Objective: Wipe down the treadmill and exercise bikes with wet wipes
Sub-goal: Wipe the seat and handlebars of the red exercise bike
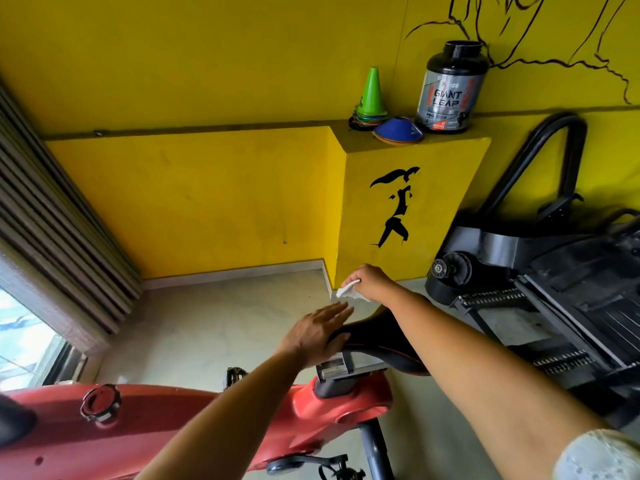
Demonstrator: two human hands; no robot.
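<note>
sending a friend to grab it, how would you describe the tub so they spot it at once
On the yellow wall, find the ledge above the painted runner. The tub is the rightmost thing on it, beside the blue discs and green cone. It is the tallest, grey with a black lid and GIANT LEAP on its label.

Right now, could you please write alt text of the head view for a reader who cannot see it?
The right hand grips a white wipe at the far end of a red exercise bike's black saddle, while the left hand rests open on it. A black treadmill stands to the right by a yellow wall.
</note>
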